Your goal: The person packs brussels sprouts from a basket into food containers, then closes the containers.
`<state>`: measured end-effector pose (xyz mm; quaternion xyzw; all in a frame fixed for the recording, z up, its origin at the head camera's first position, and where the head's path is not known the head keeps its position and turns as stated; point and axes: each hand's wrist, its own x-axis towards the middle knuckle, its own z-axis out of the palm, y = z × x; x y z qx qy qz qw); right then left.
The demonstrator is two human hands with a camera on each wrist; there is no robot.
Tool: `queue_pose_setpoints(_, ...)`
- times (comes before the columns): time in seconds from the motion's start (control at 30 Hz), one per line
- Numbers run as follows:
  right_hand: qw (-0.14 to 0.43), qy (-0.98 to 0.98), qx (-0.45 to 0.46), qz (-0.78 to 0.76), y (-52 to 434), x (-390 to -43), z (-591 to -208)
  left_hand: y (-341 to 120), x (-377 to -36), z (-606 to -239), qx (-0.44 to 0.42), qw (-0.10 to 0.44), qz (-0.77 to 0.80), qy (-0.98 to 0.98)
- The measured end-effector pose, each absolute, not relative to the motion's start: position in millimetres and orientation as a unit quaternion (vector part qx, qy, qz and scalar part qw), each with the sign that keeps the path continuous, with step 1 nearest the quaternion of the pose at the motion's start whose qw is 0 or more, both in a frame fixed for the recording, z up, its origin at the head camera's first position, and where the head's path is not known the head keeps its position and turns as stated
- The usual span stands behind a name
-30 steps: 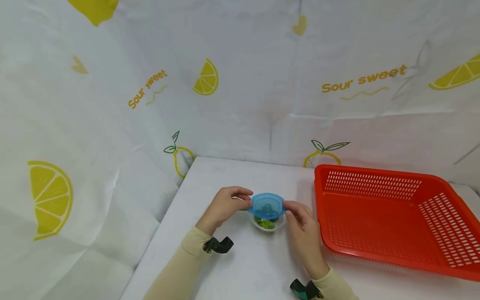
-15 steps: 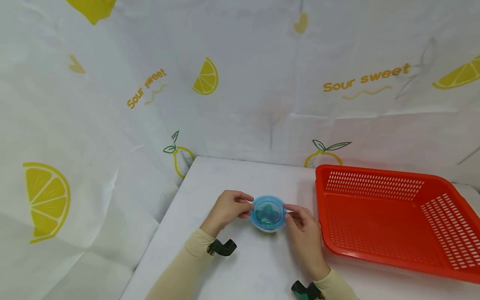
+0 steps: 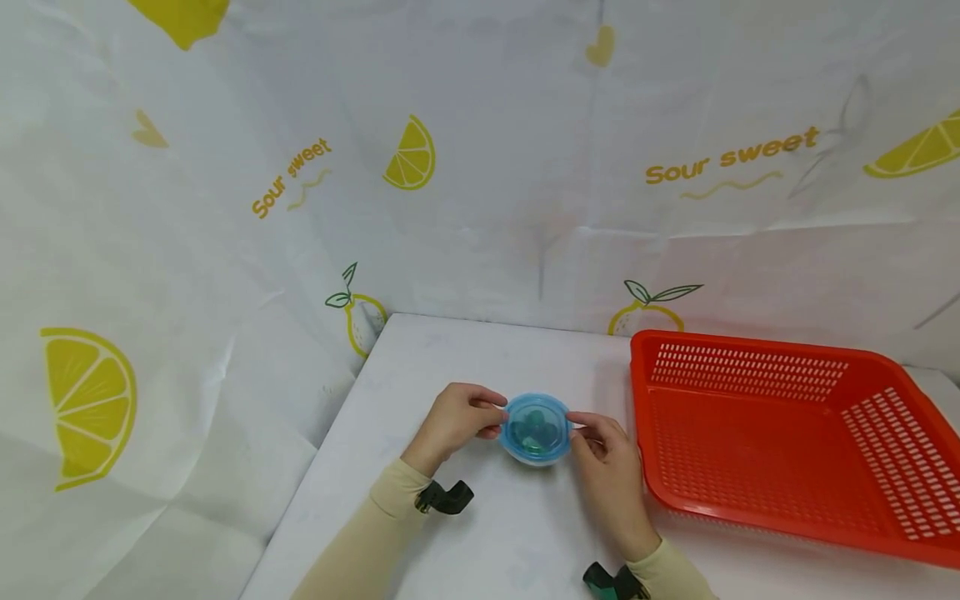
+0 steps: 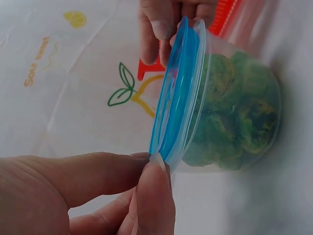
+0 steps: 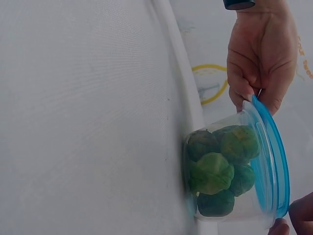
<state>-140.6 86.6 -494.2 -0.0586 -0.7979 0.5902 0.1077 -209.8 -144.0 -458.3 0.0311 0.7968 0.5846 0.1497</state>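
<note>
Lowered since a second ago, the round translucent blue plastic lid [image 3: 535,423] is now sitting level on the small clear plastic tub of green sprouts [image 3: 536,451], where earlier it was tilted above the open rim and the greens were showing beneath it.

Going from the left, the white cloth backdrop printed with yellow lemon slices [image 3: 88,400] is hanging along that side and across the back, closing in the corner. Next, the left hand [image 3: 453,421] is pinching the lid's left edge between thumb and fingers [image 4: 156,196]; the left wrist view is showing the fingertips closing right on the blue rim, seemingly to keep that side seated. The tub is standing on the plain white worktop [image 3: 480,533], between the two hands and near its front edge. The right hand [image 3: 609,454] is meeting the lid's opposite edge, its fingers [image 4: 155,22] curling onto the rim, so the lid is being steadied evenly from both sides. Both arms are wearing cream sleeves [image 3: 360,542] with dark camera clips at the wrists.

Further right, the orange-red perforated plastic tray [image 3: 757,433] is lying flat on the worktop, near the right hand but apart from it, with nothing visible inside.
</note>
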Motion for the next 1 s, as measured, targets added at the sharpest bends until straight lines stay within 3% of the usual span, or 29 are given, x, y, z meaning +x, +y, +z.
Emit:
queue_pose_setpoints(0.2,0.090,-0.801,-0.075,0.587,87,-143,-494,-146,-210,-457,0.034,0.152,0.571,0.806)
queue_pose_setpoints(0.53,-0.042,-0.797,-0.113,0.592,93,-153,-488,-149,-211,-462,0.025,0.224,0.577,0.785)
queue_pose_setpoints(1.0,-0.067,-0.765,-0.114,0.630,94,-157,-492,-149,-219,-470,-0.004,0.233,0.602,0.764)
